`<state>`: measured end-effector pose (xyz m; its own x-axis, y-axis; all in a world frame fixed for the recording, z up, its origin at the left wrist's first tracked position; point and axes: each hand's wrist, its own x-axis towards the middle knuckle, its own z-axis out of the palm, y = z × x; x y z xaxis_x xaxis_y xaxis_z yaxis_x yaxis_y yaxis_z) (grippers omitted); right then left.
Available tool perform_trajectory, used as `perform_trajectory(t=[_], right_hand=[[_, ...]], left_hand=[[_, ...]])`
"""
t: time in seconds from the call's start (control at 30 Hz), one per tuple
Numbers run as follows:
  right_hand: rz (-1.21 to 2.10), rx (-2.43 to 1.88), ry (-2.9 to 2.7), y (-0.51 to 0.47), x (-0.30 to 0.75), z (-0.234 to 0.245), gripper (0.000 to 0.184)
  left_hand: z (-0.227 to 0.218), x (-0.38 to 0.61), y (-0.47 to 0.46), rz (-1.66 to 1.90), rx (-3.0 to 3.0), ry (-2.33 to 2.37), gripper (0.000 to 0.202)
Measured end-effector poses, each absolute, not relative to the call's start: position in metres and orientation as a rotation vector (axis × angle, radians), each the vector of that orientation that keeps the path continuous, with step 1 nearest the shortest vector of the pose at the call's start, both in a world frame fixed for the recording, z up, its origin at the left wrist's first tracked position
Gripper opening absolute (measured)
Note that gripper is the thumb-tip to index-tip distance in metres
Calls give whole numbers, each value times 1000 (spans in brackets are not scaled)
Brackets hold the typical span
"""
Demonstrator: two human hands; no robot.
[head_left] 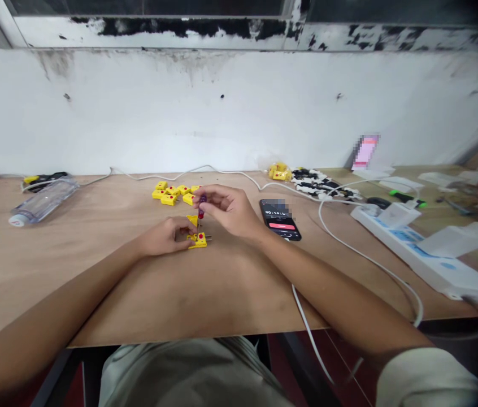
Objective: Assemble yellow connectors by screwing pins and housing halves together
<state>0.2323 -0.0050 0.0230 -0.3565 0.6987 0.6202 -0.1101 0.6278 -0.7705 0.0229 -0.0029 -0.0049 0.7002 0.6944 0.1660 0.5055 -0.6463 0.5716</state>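
Note:
My left hand (166, 236) rests on the wooden table (95, 271) and pinches a small yellow plug part (199, 241) with red dots and metal pins. My right hand (227, 209) is closed around a small screwdriver (201, 210) with a purple-red handle. It stands upright with its tip down on the yellow part. Just behind the hands lies a cluster of several more yellow plug parts (173, 193).
A phone (280, 220) showing a timer lies right of my hands. White cables (349, 243) cross the table. A white power strip (417, 249), a bag of yellow parts (279, 170) and black-and-white pieces (319, 183) sit far right; a clear plastic bottle (44, 200) lies far left.

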Motion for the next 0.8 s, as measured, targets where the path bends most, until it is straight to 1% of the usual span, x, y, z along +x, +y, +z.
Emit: perform_trajectory(t=[0.1, 0.27, 0.4, 0.47, 0.53, 0.57, 0.63, 0.73, 0.8], right_hand=[[990, -465, -1743, -5, 233, 22, 23], [819, -507, -1776, -5, 231, 22, 18], [985, -427, -1753, -7, 231, 23, 26], [968, -425, -1786, -7, 232, 23, 20], [863, -457, -1839, -7, 231, 22, 11], [814, -472, -1855, -7, 231, 21, 11], [794, -497, -1845, -6, 231, 20, 15], [916, -494, -1786, -6, 231, 19, 26], [942, -468, -1796, -7, 231, 20, 26]], left_hand=[[-6, 22, -2, 508, 2416, 918, 22], [-7, 22, -1, 529, 2454, 888, 17], [-6, 22, -2, 526, 2467, 883, 16], [-7, 22, -2, 526, 2453, 887, 17], [-7, 22, -2, 532, 2440, 902, 18], [-8, 22, -2, 537, 2438, 905, 18], [-8, 22, -1, 543, 2441, 901, 18], [-8, 22, -1, 530, 2457, 894, 18], [-7, 22, -1, 523, 2465, 895, 18]])
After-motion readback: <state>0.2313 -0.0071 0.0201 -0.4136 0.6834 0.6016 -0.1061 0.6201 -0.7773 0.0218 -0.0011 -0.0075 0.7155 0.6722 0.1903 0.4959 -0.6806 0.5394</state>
